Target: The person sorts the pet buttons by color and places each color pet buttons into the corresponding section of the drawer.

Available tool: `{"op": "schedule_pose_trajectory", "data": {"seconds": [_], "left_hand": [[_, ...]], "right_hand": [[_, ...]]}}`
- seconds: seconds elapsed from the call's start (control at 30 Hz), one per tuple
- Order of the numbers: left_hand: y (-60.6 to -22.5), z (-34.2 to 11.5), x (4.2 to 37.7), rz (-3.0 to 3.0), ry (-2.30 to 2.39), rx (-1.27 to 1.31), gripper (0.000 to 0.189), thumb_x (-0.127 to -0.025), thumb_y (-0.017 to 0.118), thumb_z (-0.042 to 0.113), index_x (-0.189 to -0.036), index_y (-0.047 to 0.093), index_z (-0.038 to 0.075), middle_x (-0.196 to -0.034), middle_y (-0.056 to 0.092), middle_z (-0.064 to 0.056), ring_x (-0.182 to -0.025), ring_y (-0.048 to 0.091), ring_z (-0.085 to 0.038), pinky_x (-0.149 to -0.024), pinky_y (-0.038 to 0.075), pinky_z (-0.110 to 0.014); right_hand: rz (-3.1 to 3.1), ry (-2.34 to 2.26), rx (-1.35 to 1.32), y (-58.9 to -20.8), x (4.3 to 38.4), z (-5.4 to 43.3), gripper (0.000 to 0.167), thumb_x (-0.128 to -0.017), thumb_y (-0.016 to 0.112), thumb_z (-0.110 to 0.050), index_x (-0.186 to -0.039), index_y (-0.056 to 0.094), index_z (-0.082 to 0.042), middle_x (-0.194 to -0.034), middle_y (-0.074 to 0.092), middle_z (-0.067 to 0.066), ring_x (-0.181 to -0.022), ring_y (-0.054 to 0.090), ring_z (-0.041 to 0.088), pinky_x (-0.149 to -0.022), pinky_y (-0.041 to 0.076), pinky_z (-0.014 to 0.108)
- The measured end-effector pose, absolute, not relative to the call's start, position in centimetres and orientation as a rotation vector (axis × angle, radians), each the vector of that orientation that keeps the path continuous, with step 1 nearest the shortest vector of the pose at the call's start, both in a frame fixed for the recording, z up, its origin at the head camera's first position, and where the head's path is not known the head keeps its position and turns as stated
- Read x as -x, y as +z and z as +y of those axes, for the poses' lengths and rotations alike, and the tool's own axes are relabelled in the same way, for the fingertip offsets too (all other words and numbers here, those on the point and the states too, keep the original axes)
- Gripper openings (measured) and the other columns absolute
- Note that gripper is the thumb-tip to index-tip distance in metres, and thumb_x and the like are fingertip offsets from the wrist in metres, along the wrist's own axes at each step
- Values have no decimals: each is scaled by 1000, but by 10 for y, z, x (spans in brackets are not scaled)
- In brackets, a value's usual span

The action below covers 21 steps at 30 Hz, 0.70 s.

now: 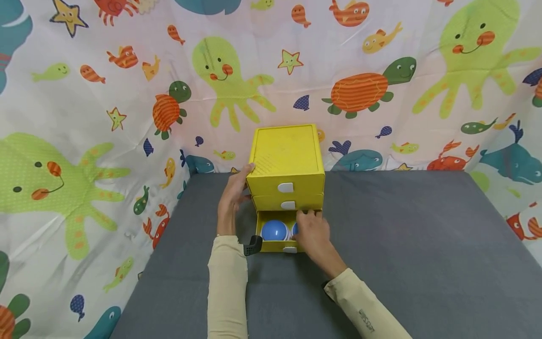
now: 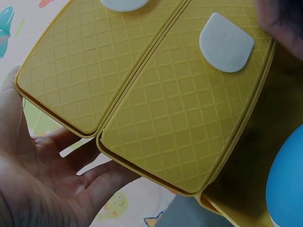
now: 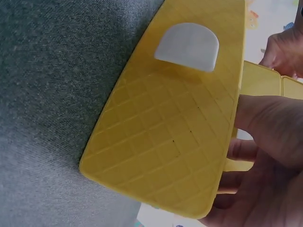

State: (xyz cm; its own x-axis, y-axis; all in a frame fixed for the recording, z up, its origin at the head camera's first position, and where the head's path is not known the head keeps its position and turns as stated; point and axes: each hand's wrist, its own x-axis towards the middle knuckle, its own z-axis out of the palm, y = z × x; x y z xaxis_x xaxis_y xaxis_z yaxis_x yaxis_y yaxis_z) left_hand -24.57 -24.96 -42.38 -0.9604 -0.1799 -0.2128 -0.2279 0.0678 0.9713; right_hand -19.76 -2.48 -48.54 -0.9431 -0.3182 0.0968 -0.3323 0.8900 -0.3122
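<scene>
A yellow drawer cabinet [image 1: 285, 150] has white tabs on its drawers, and its bottom drawer [image 1: 273, 246] is pulled out. Inside that drawer is a round blue object [image 1: 274, 230] with a white rim. Another blue one [image 1: 294, 230] shows only in part beside my right hand [image 1: 314, 234]. That hand reaches down into the drawer's right side; its fingertips are hidden behind the drawer front [image 3: 156, 127]. Along the cabinet's left side lies my left hand [image 1: 233, 197], fingers extended against the side wall and thumb near the top front corner, as the left wrist view also shows.
The cabinet stands on a dark grey table surface [image 1: 402, 245], close to a white cloth backdrop [image 1: 271, 28] printed with sea animals. More of the cloth hangs at the left and right. A black band [image 1: 253, 246] is on the left wrist.
</scene>
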Motion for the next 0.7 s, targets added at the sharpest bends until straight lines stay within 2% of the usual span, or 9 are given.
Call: {"op": "schedule_pose_trajectory", "data": {"seconds": [0.1, 0.2, 0.33, 0.43, 0.5, 0.6, 0.7], "left_hand": [[-424, -249, 246, 2267, 2068, 445, 81, -95, 58, 68, -154, 50, 13, -159, 49, -10, -152, 46, -30, -118, 45, -58], [-424, -249, 247, 2266, 2069, 461, 82, -95, 58, 67, -154, 50, 12, -159, 49, -10, -151, 46, -31, -117, 46, -58], [-424, -249, 248, 2269, 2079, 456, 81, -95, 59, 67, -152, 51, 10, -157, 51, -11, -150, 47, -32, -116, 46, -59], [-425, -249, 249, 2276, 2085, 447, 81, -95, 59, 67, -151, 52, 10, -156, 52, -12, -150, 47, -32, -116, 46, -59], [-425, -249, 249, 2279, 2093, 445, 81, -95, 59, 66, -151, 52, 9, -155, 52, -12, -150, 48, -32, -117, 46, -60], [-426, -249, 249, 2275, 2094, 445, 82, -95, 59, 66, -152, 51, 9, -156, 52, -13, -150, 47, -32, -117, 45, -61], [-425, -249, 248, 2279, 2086, 451, 83, -95, 59, 67, -154, 49, 10, -158, 50, -13, -151, 46, -32, -117, 45, -60]], "right_hand": [[-2961, 498, -544, -489, 196, -21, 41, -79, 93, -27, -102, 70, -2, -94, 67, 20, -88, 63, 41, -77, 56, 55], [-2817, 523, -585, -495, 193, -18, 39, -80, 92, -28, -100, 69, -3, -91, 65, 20, -82, 60, 38, -69, 54, 51], [-2593, 590, -618, -497, 184, -17, 31, -83, 90, -18, -101, 70, -3, -92, 63, 17, -80, 58, 34, -65, 52, 46], [-2485, 613, -631, -496, 172, -18, 22, -83, 88, -10, -94, 71, -4, -86, 63, 12, -75, 60, 28, -61, 54, 40], [-2441, 614, -643, -496, 163, -19, 17, -83, 87, -7, -86, 70, -8, -77, 63, 6, -66, 59, 22, -52, 52, 35], [-2408, 595, -658, -497, 152, -19, 21, -83, 85, -6, -75, 66, -12, -64, 58, 1, -52, 54, 17, -42, 45, 32], [-2418, 573, -678, -500, 144, -19, 27, -83, 84, -7, -71, 61, -13, -58, 53, 1, -45, 50, 17, -39, 40, 34]]}}
